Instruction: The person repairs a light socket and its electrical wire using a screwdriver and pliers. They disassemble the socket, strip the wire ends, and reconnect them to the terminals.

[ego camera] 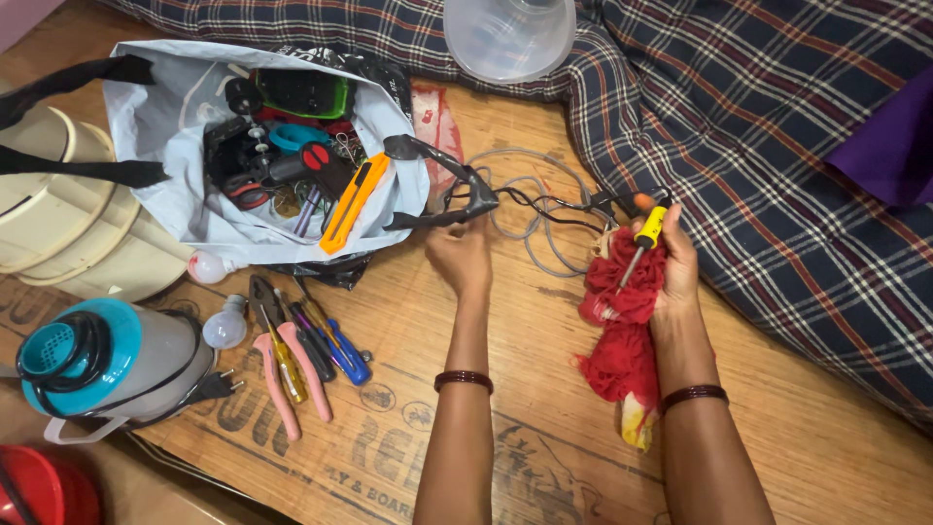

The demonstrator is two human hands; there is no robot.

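My left hand (461, 255) reaches forward and touches a black curved plastic handle piece (455, 185) lying by a tangle of grey and black wire (544, 209). My right hand (669, 261) holds a red cloth (622, 331) together with a yellow-handled screwdriver (641, 243), whose shaft points down across the cloth. The cloth hangs below my palm onto the wooden floor (544, 389). Whether my left fingers are closed around the black piece is unclear.
A grey bag (185, 146) full of tools, with an orange utility knife (352, 202), sits at the left. Pliers and screwdrivers (301, 355) lie below it beside two bulbs (225, 326). A teal-lidded jug (97, 365), cream buckets (58, 214), a clear plastic bowl (510, 39) and a plaid mattress (777, 165) surround the floor.
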